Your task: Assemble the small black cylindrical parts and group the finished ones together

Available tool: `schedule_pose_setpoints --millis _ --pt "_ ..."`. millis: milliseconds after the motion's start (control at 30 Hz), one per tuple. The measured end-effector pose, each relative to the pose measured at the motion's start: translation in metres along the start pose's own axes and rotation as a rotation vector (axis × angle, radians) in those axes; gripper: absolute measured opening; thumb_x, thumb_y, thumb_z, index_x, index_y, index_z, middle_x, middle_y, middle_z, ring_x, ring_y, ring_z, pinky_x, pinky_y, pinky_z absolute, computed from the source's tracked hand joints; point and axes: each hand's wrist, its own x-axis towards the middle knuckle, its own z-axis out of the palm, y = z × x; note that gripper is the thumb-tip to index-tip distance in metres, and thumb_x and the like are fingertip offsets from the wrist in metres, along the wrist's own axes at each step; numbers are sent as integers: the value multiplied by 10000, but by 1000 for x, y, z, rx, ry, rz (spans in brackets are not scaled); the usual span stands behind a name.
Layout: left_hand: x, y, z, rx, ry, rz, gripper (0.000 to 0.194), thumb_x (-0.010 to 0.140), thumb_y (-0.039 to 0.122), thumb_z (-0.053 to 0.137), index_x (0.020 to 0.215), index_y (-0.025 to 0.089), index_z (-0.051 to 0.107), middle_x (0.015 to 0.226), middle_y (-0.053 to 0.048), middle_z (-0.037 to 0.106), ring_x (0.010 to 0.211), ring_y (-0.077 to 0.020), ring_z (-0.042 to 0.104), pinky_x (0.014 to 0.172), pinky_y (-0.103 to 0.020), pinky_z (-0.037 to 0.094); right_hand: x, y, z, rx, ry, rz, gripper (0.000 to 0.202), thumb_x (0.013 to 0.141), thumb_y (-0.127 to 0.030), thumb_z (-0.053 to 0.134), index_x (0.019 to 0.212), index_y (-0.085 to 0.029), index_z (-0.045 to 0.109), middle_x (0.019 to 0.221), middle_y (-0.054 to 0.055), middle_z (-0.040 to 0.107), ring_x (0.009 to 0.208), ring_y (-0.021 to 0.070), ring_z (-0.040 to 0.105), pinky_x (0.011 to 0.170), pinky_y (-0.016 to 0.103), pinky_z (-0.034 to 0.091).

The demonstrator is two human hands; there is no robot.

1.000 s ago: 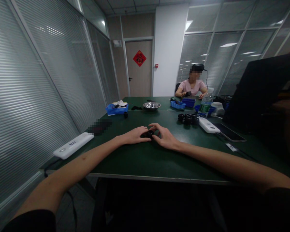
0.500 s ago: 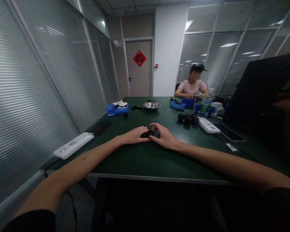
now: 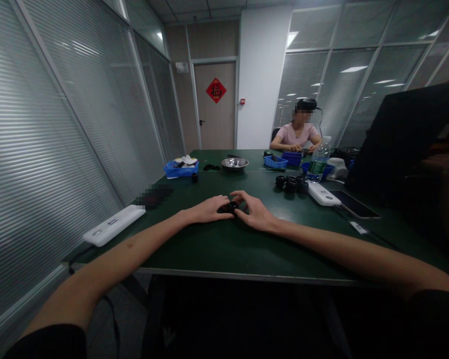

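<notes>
A small black round part (image 3: 232,206) with a ring-like top stands on the green table (image 3: 217,249), between my two hands. My left hand (image 3: 210,209) is closed on its left side, with the thumb along the near side and the fingers partly hiding it. On the other side, my right hand (image 3: 256,212) curls round the part, thumb near its front and index finger arched over behind. Exact finger contact is too small to make out.
Several black round parts (image 3: 291,184) cluster to the right, by a white power bank (image 3: 324,194), a phone (image 3: 355,204) and a water bottle (image 3: 318,162). Farther off are a metal bowl (image 3: 235,168), a blue basket (image 3: 181,170) and a seated person (image 3: 298,135). A white power strip (image 3: 114,225) lies left.
My right thumb has shifted slightly right along the black round part, showing more of its front. My left hand stays in place. The person across has moved their hands a little.
</notes>
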Motion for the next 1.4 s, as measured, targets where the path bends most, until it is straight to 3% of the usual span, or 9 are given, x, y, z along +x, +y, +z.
schedule_pose_setpoints --millis 300,433,600,1167,1400 --pt "0 -5 4 -12 14 5 439 983 556 571 1198 178 631 1141 -103 632 1030 -248 578 898 -373 463 0 0 0 -5 -10 0 541 880 -130 598 1401 -202 474 1205 100 682 953 220 656 839 367 525" --pt "0 -3 2 11 5 4 419 992 547 551 1174 174 615 1120 -98 620 1023 -249 567 885 -366 458 1 2 3 -41 19 -12 520 893 -219 657 1385 -204 491 1181 94 666 1035 240 642 891 388 522" --pt "-1 -1 0 5 1 0 393 990 540 549 1093 165 608 1060 -85 603 958 -237 557 818 -351 448 1 7 4 -77 60 18 541 890 -328 719 1372 -198 508 1109 79 656 993 236 641 881 389 521" --pt "0 -2 1 2 -9 -14 461 986 581 550 1174 170 635 1116 -100 626 1008 -242 571 872 -364 453 0 -1 0 -2 -6 5 525 893 -162 612 1400 -189 478 1189 108 678 887 207 654 835 376 528" --pt "-1 -2 2 3 -6 -8 434 992 547 557 1207 175 618 1133 -102 617 1023 -243 569 887 -363 452 0 -1 0 -14 -6 13 539 876 -152 620 1396 -198 482 1204 108 682 958 227 653 854 386 524"
